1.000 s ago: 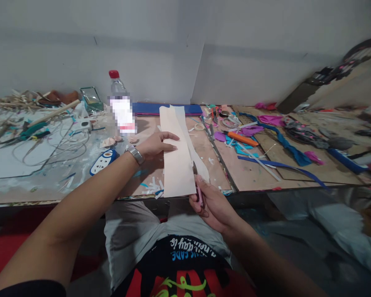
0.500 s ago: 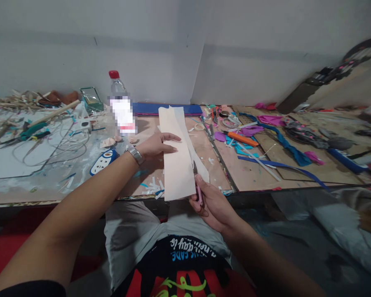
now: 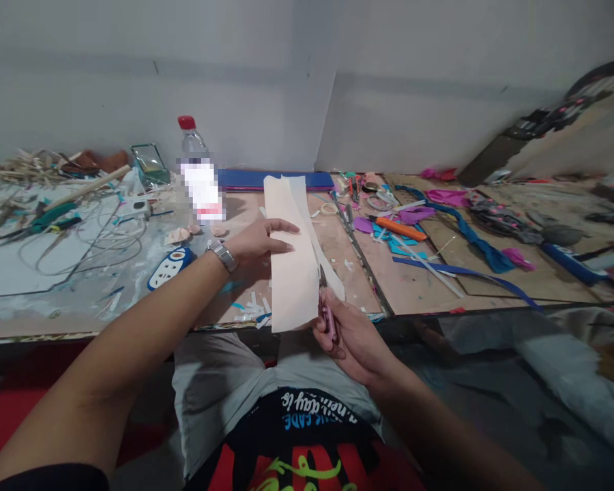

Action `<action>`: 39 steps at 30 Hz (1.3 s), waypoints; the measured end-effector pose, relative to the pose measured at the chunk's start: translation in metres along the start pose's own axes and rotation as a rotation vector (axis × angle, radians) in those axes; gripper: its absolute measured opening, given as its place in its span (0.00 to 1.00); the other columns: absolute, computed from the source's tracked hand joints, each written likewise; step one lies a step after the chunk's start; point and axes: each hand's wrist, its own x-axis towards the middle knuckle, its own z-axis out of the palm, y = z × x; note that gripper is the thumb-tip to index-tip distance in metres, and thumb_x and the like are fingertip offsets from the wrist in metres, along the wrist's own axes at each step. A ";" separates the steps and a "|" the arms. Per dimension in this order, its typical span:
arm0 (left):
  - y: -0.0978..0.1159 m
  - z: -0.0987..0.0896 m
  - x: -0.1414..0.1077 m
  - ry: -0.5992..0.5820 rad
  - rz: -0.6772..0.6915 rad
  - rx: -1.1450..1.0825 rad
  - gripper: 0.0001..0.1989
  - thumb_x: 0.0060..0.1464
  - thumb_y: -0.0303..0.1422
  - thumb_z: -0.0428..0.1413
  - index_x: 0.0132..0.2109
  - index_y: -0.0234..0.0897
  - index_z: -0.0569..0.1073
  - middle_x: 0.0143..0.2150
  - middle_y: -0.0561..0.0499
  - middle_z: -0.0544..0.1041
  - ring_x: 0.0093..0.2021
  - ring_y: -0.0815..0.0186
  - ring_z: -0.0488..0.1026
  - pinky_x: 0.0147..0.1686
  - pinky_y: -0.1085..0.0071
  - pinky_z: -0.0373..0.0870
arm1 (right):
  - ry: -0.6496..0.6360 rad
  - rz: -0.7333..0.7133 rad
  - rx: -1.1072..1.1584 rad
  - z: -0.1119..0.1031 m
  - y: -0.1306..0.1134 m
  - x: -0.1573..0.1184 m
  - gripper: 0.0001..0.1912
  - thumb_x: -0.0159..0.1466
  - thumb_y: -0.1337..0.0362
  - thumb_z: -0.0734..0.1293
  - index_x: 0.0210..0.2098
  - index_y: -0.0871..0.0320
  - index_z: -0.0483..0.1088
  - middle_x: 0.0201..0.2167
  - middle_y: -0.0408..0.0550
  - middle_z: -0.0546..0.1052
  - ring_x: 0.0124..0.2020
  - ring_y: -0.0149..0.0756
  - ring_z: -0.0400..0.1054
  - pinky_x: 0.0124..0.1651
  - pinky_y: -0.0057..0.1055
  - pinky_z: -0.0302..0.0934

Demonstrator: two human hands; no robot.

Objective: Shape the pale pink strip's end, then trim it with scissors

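A long sheet of cream paper (image 3: 293,286) reaches from my lap edge of the table towards the back, partly slit along its right side. My left hand (image 3: 269,237) lies on the sheet from the left, thumb and forefinger stretched out and apart. Scissors with pink handles (image 3: 330,322) are gripped in my right hand (image 3: 351,334) at the sheet's right edge. Their dark blades point away from me along the cut, against the paper. Right of the blades, a narrow paper strip (image 3: 332,271) splays outward.
A red-capped bottle (image 3: 194,144) stands behind my left wrist, near a blue-and-white power strip (image 3: 170,268). Green-handled pliers (image 3: 51,217) and wires lie left. An orange utility knife (image 3: 400,228), scraps and a blue ribbon (image 3: 471,276) lie right. Blue sheets (image 3: 245,180) lie by the wall.
The scissors' pink handles look slightly shifted in my right hand, with the blades still at the paper's right edge. My left hand stays in place.
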 end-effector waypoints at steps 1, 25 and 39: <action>-0.001 -0.001 0.001 0.006 -0.003 -0.013 0.26 0.45 0.27 0.68 0.54 0.34 0.75 0.44 0.46 0.79 0.37 0.67 0.76 0.41 0.68 0.72 | 0.003 0.002 -0.008 0.000 0.001 0.000 0.23 0.61 0.45 0.73 0.34 0.57 0.65 0.21 0.37 0.69 0.14 0.21 0.59 0.12 0.16 0.39; 0.000 0.000 0.000 0.016 -0.002 -0.048 0.25 0.47 0.24 0.66 0.54 0.34 0.75 0.44 0.45 0.78 0.36 0.68 0.76 0.39 0.69 0.72 | 0.067 0.011 -0.062 0.001 0.002 0.001 0.26 0.58 0.42 0.74 0.32 0.58 0.65 0.20 0.38 0.69 0.14 0.21 0.60 0.12 0.18 0.38; 0.004 0.002 -0.003 -0.010 -0.020 -0.121 0.25 0.46 0.25 0.67 0.53 0.35 0.75 0.44 0.45 0.79 0.37 0.66 0.77 0.42 0.66 0.74 | 0.007 0.034 -0.010 0.001 -0.002 -0.001 0.24 0.61 0.46 0.73 0.41 0.60 0.70 0.21 0.37 0.69 0.15 0.21 0.59 0.12 0.17 0.38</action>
